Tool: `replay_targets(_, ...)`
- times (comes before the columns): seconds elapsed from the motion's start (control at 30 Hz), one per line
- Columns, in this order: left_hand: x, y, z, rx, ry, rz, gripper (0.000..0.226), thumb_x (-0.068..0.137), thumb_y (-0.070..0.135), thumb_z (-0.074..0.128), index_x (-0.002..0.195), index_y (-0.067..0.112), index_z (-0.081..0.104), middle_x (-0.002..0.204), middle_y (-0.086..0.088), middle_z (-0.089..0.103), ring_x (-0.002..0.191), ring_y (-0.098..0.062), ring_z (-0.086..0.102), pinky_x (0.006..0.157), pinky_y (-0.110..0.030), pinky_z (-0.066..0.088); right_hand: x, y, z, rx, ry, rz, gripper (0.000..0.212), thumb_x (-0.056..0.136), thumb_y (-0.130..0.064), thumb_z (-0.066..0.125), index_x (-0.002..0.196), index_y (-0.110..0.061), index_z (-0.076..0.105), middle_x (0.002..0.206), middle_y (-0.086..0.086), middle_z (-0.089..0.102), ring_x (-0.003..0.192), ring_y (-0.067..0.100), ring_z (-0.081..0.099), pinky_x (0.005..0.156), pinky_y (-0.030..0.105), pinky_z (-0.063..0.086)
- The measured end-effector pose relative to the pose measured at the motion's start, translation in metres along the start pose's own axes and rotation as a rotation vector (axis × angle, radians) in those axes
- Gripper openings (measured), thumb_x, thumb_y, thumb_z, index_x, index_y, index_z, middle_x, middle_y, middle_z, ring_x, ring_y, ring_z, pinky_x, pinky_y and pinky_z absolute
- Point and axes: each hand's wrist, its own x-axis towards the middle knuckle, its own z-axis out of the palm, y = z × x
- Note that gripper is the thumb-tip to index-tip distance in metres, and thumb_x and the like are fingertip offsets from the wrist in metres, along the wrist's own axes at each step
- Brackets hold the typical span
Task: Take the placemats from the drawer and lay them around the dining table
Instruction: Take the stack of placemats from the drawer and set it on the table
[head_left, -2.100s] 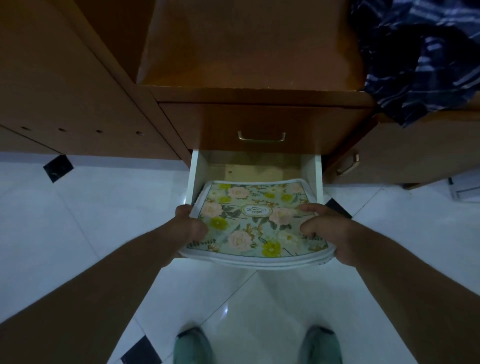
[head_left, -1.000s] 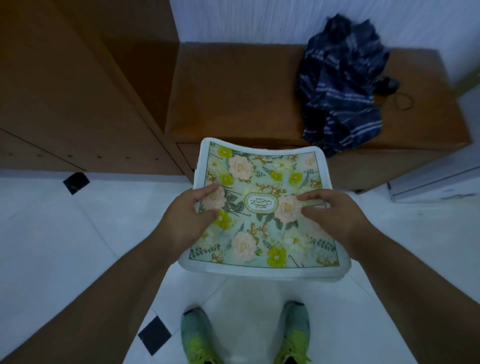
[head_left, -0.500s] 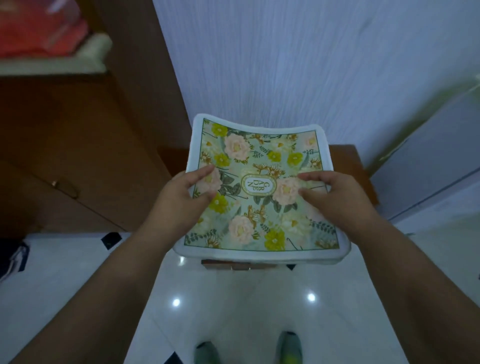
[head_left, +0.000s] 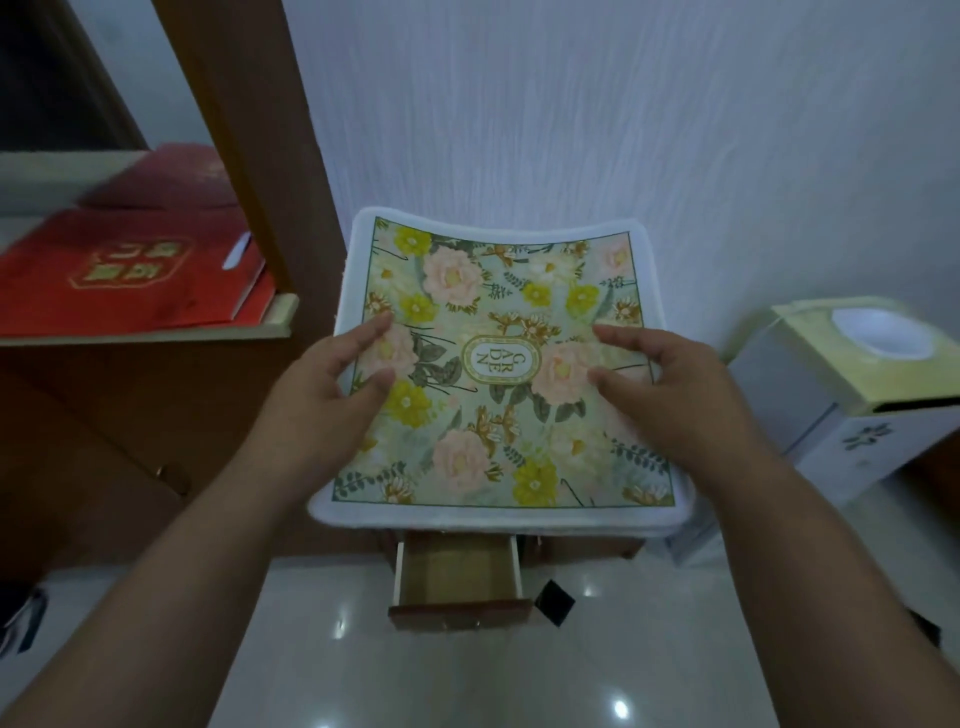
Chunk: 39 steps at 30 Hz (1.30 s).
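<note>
A stack of floral placemats (head_left: 498, 312) with white borders is held up in front of me at chest height, sagging slightly in the middle. My left hand (head_left: 332, 384) grips its left edge, thumb on top and fingers underneath. My right hand (head_left: 660, 384) grips the right edge the same way. Below the mats, the small wooden drawer (head_left: 460, 582) stands pulled out, and the part of its inside that I can see holds nothing. No dining table is in view.
A brown cabinet post (head_left: 249, 156) rises at the left, with a shelf (head_left: 150, 332) carrying red booklets (head_left: 130, 275). A white and yellow box (head_left: 852, 384) stands at the right against the pale wall. Glossy white floor tiles (head_left: 467, 675) lie below.
Both hands lifted the placemat stack out of the drawer and raised it. My view rose from the drawer to the wall, and the shelf and box came into sight.
</note>
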Motion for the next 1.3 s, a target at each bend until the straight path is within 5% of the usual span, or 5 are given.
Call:
replay_targets(0.2, -0.009, 0.026, -0.03, -0.052, 0.003, 0.04, 0.048, 0.098, 0.023, 0.065, 0.134, 0.054, 0.059, 0.128, 0.025, 0.061, 0.111, -0.003, 0.065, 0.092, -0.037, 0.059, -0.013, -0.043, -0.013, -0.016, 0.035, -0.068, 0.038, 0.083, -0.035, 0.078, 0.118, -0.047, 0.069, 0.08, -0.02, 0.064, 0.05, -0.004, 0.057, 0.057, 0.021, 0.048)
replay_targets(0.37, -0.016, 0.024, -0.06, 0.008, 0.034, 0.09, 0.049, 0.097, 0.026, 0.066, 0.134, 0.058, 0.056, 0.127, 0.029, 0.056, 0.114, 0.0, 0.061, 0.095, -0.036, 0.057, -0.024, -0.074, 0.002, 0.015, 0.026, -0.072, 0.038, 0.082, -0.034, 0.079, 0.117, -0.047, 0.069, 0.108, -0.014, 0.072, 0.075, -0.002, 0.069, 0.074, 0.031, 0.061)
replay_targets(0.83, -0.045, -0.028, -0.17, 0.021, 0.137, 0.04, 0.048, 0.095, 0.028, 0.069, 0.133, 0.056, 0.058, 0.127, 0.028, 0.056, 0.119, -0.003, 0.06, 0.103, -0.041, 0.052, -0.055, -0.138, 0.1, -0.003, -0.041, -0.175, 0.038, 0.084, -0.036, 0.077, 0.12, -0.047, 0.068, 0.115, -0.03, 0.065, 0.108, -0.01, 0.06, 0.096, 0.028, 0.054)
replay_targets(1.13, -0.085, -0.064, -0.24, 0.125, 0.308, -0.012, 0.05, 0.096, 0.028, 0.067, 0.138, 0.052, 0.055, 0.114, 0.038, 0.051, 0.102, 0.024, 0.052, 0.09, -0.018, 0.05, -0.066, -0.177, 0.181, -0.005, -0.187, -0.252, 0.041, 0.088, -0.035, 0.073, 0.126, -0.046, 0.064, 0.115, -0.032, 0.058, 0.096, -0.025, 0.052, 0.078, -0.002, 0.042)
replay_targets(1.3, -0.127, -0.084, -0.281, 0.175, 0.458, -0.133, 0.048, 0.096, 0.032, 0.066, 0.137, 0.055, 0.054, 0.121, 0.034, 0.051, 0.108, 0.01, 0.056, 0.08, -0.01, 0.05, -0.069, -0.202, 0.242, 0.003, -0.347, -0.35, 0.042, 0.089, -0.037, 0.072, 0.129, -0.045, 0.062, 0.121, -0.032, 0.056, 0.092, -0.029, 0.048, 0.073, -0.009, 0.036)
